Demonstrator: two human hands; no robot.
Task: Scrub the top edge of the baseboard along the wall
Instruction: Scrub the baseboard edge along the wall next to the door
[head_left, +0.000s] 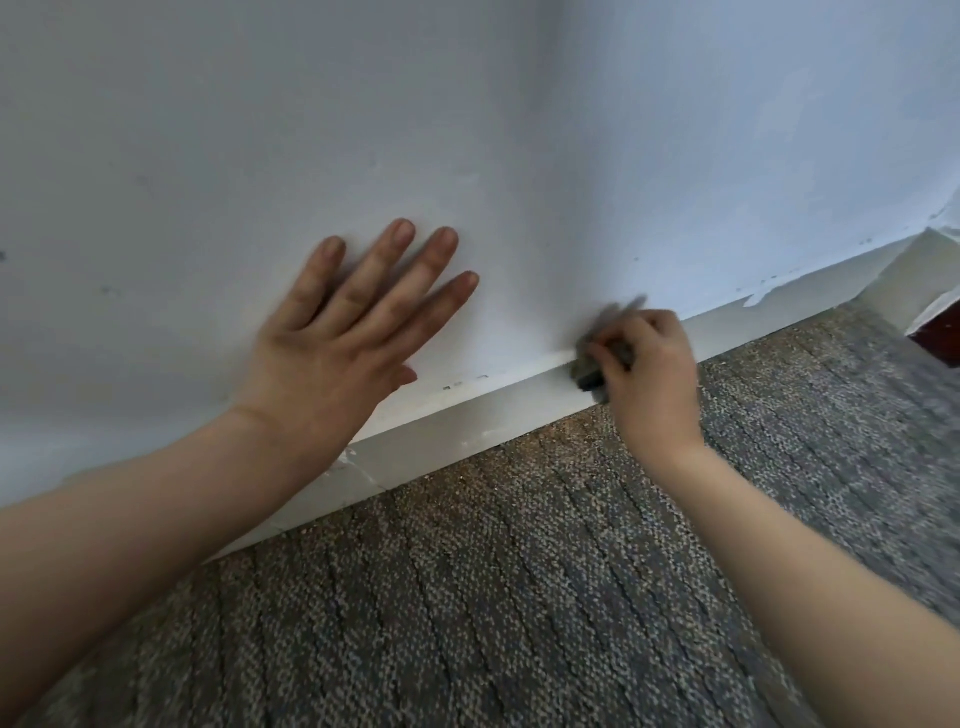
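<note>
Right hand (649, 364) grips blurred scrubber (592, 371) on baseboard (467, 421); left hand (337, 348) flat on wall (467, 130)

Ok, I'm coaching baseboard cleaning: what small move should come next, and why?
Probably slide the scrubber left along the baseboard top edge. The right hand grips it on that edge, and dark specks sit just left of it, near the left hand flat on the wall.
</note>
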